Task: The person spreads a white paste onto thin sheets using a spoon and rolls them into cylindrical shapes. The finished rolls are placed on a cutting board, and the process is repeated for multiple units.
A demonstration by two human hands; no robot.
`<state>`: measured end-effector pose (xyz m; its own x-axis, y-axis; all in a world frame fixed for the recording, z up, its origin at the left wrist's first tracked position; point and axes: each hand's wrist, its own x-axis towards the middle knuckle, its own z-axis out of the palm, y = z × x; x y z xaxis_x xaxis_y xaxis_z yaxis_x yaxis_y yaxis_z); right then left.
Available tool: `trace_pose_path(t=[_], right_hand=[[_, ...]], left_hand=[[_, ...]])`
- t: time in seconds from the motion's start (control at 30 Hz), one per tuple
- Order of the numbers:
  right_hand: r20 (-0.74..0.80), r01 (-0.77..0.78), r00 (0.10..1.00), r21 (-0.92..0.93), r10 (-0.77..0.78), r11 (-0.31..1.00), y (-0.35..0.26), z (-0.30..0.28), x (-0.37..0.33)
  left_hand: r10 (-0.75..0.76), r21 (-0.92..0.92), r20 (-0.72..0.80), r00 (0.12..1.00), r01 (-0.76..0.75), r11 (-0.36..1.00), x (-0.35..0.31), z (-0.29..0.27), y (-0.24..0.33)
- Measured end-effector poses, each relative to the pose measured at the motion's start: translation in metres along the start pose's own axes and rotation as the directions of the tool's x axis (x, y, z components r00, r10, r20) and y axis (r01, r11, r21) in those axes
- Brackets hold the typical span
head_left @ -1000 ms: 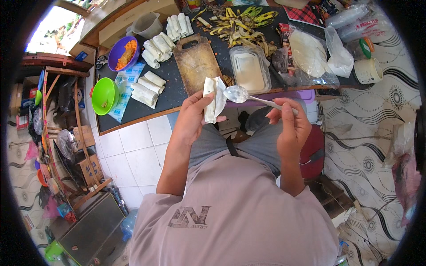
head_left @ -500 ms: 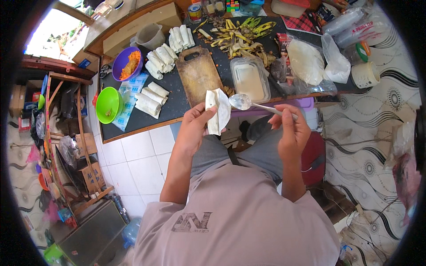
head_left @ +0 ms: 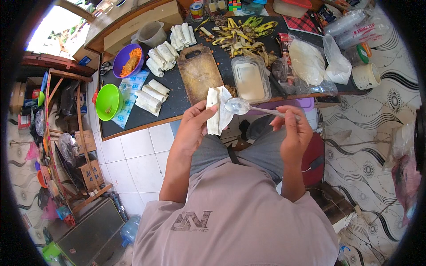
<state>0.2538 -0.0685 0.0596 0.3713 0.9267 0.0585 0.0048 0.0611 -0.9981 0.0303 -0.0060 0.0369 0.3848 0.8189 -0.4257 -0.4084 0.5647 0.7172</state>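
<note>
In the head view, a partly wrapped pale roll point(head_left: 214, 122) was held in the left hand point(head_left: 195, 123), the thumb laid over its near face and the fingers curled behind it. It was raised just off the near edge of the dark table point(head_left: 177, 101), below the wooden cutting board point(head_left: 202, 75). Its long axis was pointed away from the body, almost straight, with the far end directed at the board and the near end at the lap. Along its right side a loose flap point(head_left: 226, 114) was left unfolded.

A metal spoon point(head_left: 258, 109) was gripped by its handle between the thumb and fingers of the right hand point(head_left: 295, 128). Its long axis was set crosswise to the roll, the bowl pointed left and the handle sloped slightly toward the body. The bowl was overlapped with the flap's edge; whether they were touching could not be told.

Beyond the spoon, a clear container point(head_left: 268, 86) was seen with pale contents. Three finished rolls point(head_left: 151, 97) were laid side by side to the left, slanted.
</note>
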Motion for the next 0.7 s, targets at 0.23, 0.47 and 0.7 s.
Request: trace_pose_path(t=[0.23,0.47,0.7], right_hand=[[0.003,0.056,0.998,-0.016,-0.056,0.998,-0.0063,-0.0002,0.0004],[0.010,0.051,0.999,-0.034,-0.051,0.998,-0.0060,0.0044,-0.0027],[-0.022,0.092,0.995,-0.039,-0.093,0.995,-0.0102,0.0006,0.0000]], left_hand=[[0.002,0.024,-0.021,1.000,-0.001,1.000,-0.0018,0.0009,0.0027],[0.026,0.065,-0.058,0.998,-0.022,0.998,-0.0027,0.0011,0.0024],[0.027,0.127,-0.099,0.995,-0.014,0.992,-0.0048,-0.0005,0.0055]])
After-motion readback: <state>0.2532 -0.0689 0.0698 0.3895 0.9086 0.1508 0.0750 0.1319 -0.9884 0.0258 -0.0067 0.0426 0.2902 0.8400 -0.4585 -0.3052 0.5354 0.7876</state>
